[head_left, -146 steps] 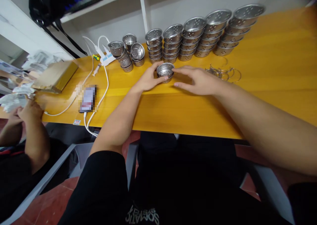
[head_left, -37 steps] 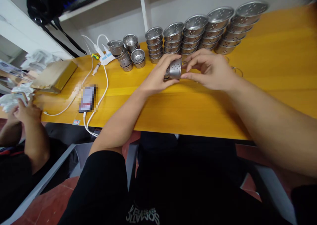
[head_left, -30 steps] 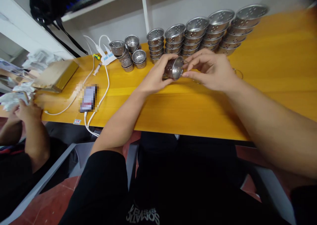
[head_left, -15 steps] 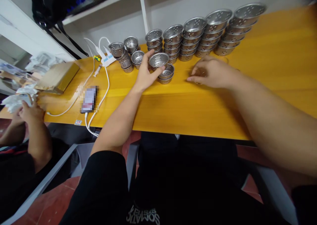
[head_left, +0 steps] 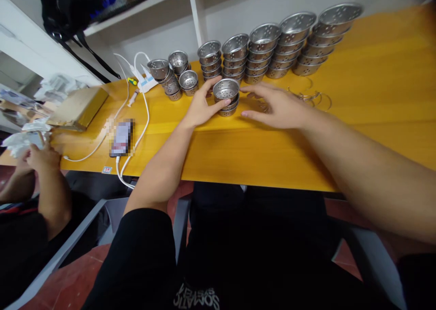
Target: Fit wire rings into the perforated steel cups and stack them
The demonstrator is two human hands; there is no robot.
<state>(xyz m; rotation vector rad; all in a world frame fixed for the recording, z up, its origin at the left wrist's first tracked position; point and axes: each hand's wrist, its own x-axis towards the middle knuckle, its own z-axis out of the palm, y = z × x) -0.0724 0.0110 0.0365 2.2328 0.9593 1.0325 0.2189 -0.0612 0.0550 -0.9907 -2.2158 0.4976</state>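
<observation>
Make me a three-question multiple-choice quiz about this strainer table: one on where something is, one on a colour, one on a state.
1. Where does the phone lie?
A. left of the left hand
B. among the far stacks
C. on the shelf

2. What colour is the tabletop?
A. white
B. yellow
C. grey

3. How does the metal strainer cup at the left hand sit?
A. lying on its side
B. upside down on the bare table
C. mouth up on a short stack

Answers:
1 A, the phone lies near the table's front edge by the white cables.
2 B, the wood shows yellow.
3 C, its open mouth faces up, with other cups beneath it; the right hand rests flat beside it.
</observation>
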